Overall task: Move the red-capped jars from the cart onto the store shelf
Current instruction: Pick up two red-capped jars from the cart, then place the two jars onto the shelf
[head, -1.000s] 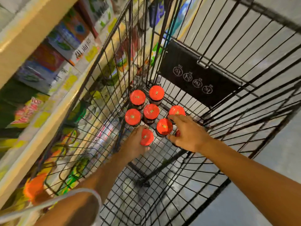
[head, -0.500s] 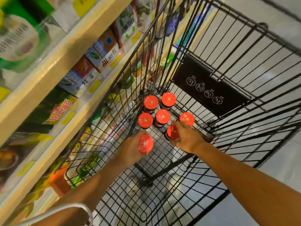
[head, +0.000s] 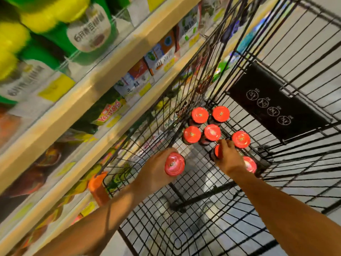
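Observation:
Several red-capped jars stand clustered on the floor of the black wire cart (head: 304, 163); one of them is the far-left jar (head: 191, 134). My left hand (head: 156, 172) grips a red-capped jar (head: 174, 164) and holds it raised above the cart floor. My right hand (head: 227, 157) is curled round another jar (head: 216, 151) in the cluster, with its cap partly hidden by my fingers. One more jar (head: 250, 164) shows just right of that wrist. The wooden store shelf (head: 103, 130) runs along the cart's left side.
Shelf tiers on the left hold green bottles (head: 88, 32), cartons (head: 158, 56) and snack bags. A black warning panel (head: 276, 106) hangs on the cart's far wall. An orange corner bumper (head: 97, 187) caps the cart's near-left corner. The cart's wire side stands between the jars and the shelf.
My left hand has lifted its jar up and toward me, away from the cluster. My right hand has closed round a jar. The view has tilted up, showing more of the shelves.

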A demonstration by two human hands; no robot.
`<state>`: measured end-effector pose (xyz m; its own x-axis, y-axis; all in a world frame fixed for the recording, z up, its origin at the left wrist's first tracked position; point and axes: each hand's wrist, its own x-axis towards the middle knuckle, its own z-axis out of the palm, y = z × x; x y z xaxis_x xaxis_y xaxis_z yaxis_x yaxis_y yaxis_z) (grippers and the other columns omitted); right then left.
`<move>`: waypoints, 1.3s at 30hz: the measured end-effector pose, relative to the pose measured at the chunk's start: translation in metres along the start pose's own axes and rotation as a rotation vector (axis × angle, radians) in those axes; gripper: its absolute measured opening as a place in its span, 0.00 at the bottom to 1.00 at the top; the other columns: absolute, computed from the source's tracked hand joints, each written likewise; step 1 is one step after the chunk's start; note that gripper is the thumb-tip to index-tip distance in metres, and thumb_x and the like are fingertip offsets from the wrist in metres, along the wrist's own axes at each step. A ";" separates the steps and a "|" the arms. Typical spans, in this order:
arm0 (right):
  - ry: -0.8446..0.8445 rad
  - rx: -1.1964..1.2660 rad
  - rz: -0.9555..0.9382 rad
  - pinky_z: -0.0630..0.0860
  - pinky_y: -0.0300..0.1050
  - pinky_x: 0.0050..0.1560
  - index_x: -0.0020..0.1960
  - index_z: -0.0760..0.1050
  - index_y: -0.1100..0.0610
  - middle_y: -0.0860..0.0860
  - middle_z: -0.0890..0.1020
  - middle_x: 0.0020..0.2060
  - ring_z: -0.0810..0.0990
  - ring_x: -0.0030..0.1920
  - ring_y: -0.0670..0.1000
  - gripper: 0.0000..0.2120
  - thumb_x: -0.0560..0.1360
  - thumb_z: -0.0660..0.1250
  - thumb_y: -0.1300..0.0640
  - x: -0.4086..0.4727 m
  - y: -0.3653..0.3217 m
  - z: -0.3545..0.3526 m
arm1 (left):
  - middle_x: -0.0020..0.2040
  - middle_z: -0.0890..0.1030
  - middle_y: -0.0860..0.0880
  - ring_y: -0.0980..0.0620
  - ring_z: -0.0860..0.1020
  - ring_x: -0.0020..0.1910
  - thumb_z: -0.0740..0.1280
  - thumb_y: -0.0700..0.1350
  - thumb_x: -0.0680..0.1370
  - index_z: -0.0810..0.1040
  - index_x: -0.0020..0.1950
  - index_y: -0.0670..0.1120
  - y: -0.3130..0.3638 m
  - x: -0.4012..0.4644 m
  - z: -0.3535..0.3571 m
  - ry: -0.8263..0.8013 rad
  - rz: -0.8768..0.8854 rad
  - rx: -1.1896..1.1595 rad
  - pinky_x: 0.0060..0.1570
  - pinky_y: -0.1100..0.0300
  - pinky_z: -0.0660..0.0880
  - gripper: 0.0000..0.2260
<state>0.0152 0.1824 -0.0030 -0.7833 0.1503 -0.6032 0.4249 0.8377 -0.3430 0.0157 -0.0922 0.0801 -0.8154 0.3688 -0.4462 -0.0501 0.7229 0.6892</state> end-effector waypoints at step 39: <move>0.590 0.032 -1.020 0.78 0.41 0.52 0.68 0.69 0.42 0.40 0.78 0.60 0.79 0.57 0.46 0.33 0.66 0.75 0.37 -0.377 -0.279 -0.401 | 0.52 0.83 0.60 0.59 0.82 0.50 0.77 0.56 0.62 0.71 0.64 0.63 0.287 -0.310 -0.322 0.822 0.263 0.208 0.46 0.55 0.79 0.32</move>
<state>0.0099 0.1024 0.6089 -0.8522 -0.3546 0.3847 -0.5150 0.6984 -0.4971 0.0688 -0.1873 0.6000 -0.9462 0.0592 0.3182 0.2375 0.7948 0.5585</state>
